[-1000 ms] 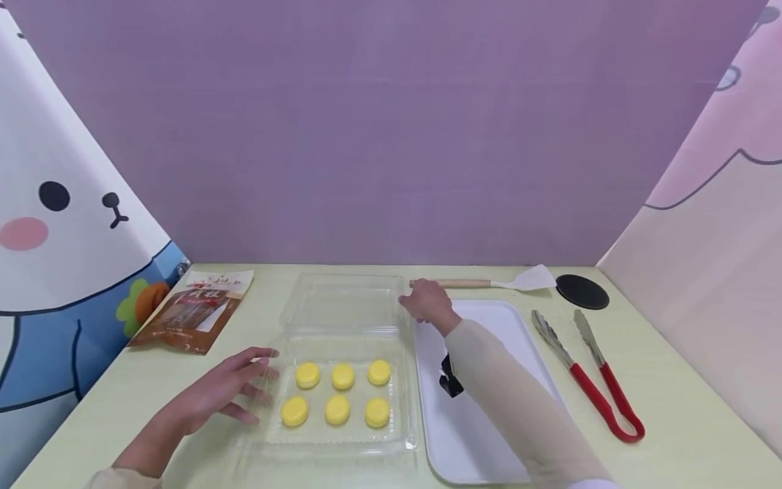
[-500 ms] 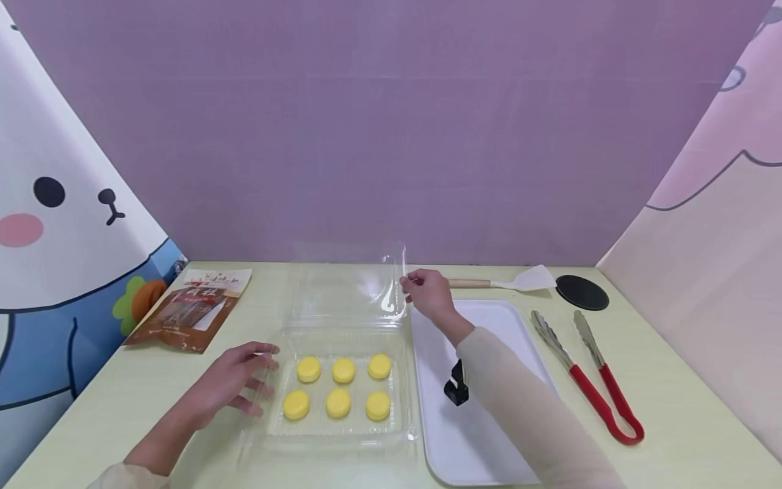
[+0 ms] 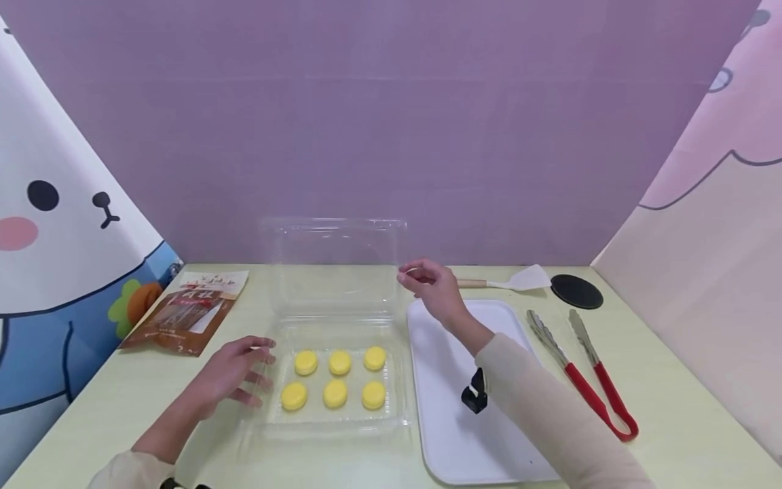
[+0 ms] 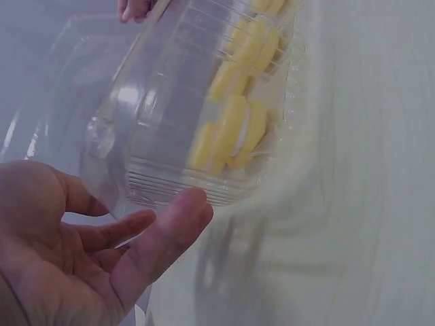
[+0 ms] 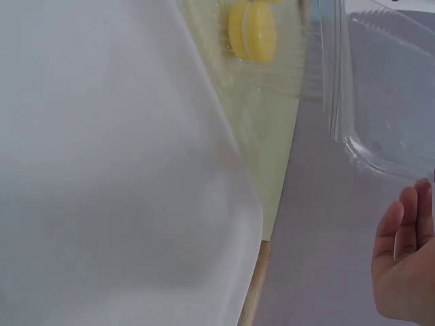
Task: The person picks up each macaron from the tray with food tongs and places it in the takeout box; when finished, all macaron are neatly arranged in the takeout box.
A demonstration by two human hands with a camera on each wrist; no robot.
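Observation:
A clear hinged plastic container (image 3: 400, 380) sits in the middle of the table, holding several yellow macarons (image 3: 334, 393) in two rows. Its lid (image 3: 336, 268) stands raised, leaning up at the back. My right hand (image 3: 436, 292) pinches the lid's right edge between thumb and fingers; in the right wrist view the fingers (image 5: 401, 221) are right at the lid's corner. On the container's left side, my left hand (image 3: 222, 373) has its fingers spread and relaxed. The left wrist view shows fingertips (image 4: 187, 207) against the ribbed side wall.
Right of the container lies a white tray (image 3: 482, 448), under my right forearm. Behind it is a spatula (image 3: 527, 278) with a wooden handle, beside a black round disc (image 3: 577, 291). Red-handled tongs (image 3: 588, 390) lie farther right. A brown food packet (image 3: 186, 312) lies at the left.
The lid has swung up from lying low at the back to nearly upright, with my right hand at its edge. My left hand has stayed by the container's left side.

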